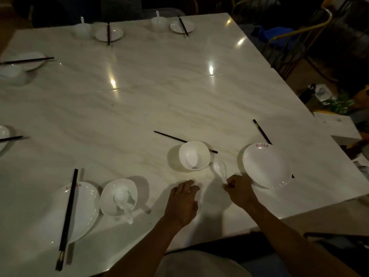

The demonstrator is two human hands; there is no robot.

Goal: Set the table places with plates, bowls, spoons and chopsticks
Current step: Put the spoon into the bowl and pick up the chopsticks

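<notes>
— What are the hands doing?
— The right hand [238, 189] pinches the handle of a white spoon [219, 170] in its fingers [229, 183], near the bench's [159, 92] near edge, between an empty bowl [194, 155] and a plate [266, 165]. The left hand [184, 200] rests flat, fingers relaxed and apart.
— Any writing?
— Red marks on the plate's far rim, too blurred to read. One chopstick [169, 136] lies behind the bowl; another [262, 131] goes under the plate.
</notes>
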